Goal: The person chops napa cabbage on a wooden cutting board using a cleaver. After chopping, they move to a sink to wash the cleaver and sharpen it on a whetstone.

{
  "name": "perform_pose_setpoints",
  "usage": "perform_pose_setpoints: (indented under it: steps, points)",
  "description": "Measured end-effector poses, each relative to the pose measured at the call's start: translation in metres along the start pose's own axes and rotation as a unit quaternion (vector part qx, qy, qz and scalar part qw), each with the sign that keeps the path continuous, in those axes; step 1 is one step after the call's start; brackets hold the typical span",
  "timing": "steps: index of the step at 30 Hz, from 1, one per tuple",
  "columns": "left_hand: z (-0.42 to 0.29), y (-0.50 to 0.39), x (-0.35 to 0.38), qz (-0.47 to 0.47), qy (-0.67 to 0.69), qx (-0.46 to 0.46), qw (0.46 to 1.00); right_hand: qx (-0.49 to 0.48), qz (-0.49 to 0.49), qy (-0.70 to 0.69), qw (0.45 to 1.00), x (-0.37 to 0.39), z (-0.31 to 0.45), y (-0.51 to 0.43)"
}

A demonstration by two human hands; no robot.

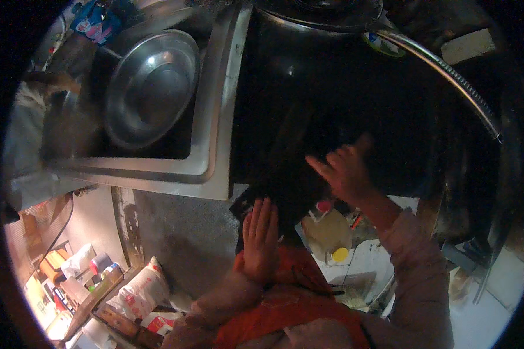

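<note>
My left hand (260, 240) is held near my body, in front of a red apron (288, 305), its fingers straight and close together, with nothing seen in it. My right hand (347, 172) is raised over the dark area before me, one finger stretched out and the others partly bent; no object shows in it. That area is too dark to tell its surface. Beyond it, at the top, stands a round metal pan (323, 19) whose long metal handle (449, 76) reaches to the right. To the left, a metal basin (153, 89) rests inside a steel sink (216, 131).
Another person's hand (61, 83) and sleeve are at the far left, beside the sink. A blue packet (96, 22) lies at the sink's back corner. Below right stands a container with a yellow cap (340, 254). White sacks (142, 288) are at the lower left.
</note>
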State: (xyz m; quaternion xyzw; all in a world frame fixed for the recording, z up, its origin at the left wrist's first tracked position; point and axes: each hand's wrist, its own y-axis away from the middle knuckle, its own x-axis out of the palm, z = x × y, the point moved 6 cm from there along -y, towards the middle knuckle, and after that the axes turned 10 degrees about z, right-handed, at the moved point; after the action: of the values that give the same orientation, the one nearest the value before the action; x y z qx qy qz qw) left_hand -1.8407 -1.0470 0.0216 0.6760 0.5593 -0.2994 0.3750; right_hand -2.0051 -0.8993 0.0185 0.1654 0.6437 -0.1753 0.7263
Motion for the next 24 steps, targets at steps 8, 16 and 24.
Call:
perform_pose_setpoints:
  steps: [8, 16, 24]
  points:
    - [0.002, -0.022, 0.013, 0.001, 0.002, -0.008, 1.000, -0.024, -0.008, -0.003, 1.000, 0.009, -0.032, -0.028]
    - [-0.005, -0.023, 0.018, -0.015, 0.049, 0.011, 0.999, -0.031, 0.017, 0.014, 0.999, 0.008, -0.028, -0.019]
    - [-0.005, -0.057, 0.015, -0.052, 0.004, 0.014, 0.999, -0.043, -0.002, 0.045, 0.998, -0.007, -0.055, -0.038]
